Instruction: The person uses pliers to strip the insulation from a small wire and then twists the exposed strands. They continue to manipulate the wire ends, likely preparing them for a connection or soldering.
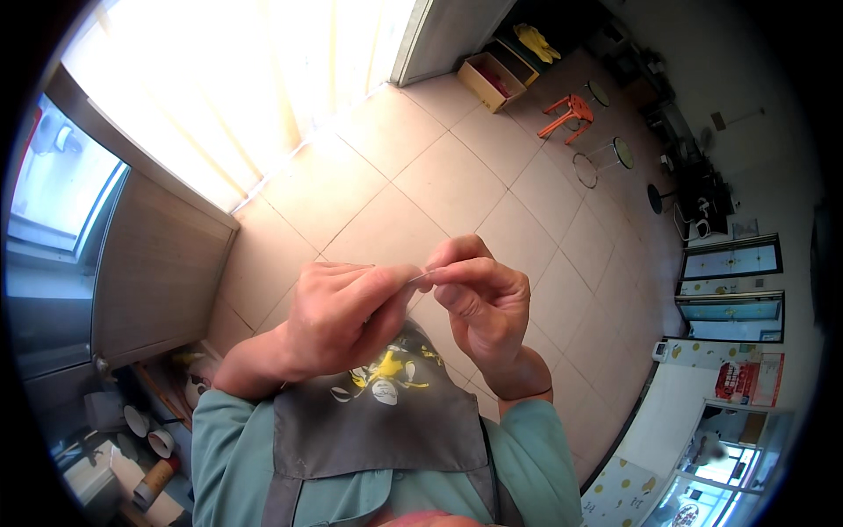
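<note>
Both hands are raised in front of my chest, their fingertips meeting. My left hand is closed, thumb and forefinger pinched together. Facing it, my right hand is also closed in a pinch, its thumb bent under the forefinger. Between the two pinches shows a thin, pale sliver, too small to name. The fingers cover most of it. Below the hands hangs my grey apron with a yellow and white print, over a green shirt.
Pale tiles cover the floor. A bright curtain hangs at the far left, near a wooden panel. Cardboard tubes lie at the lower left. Farther off are an open carton, an orange stool and round-topped stools.
</note>
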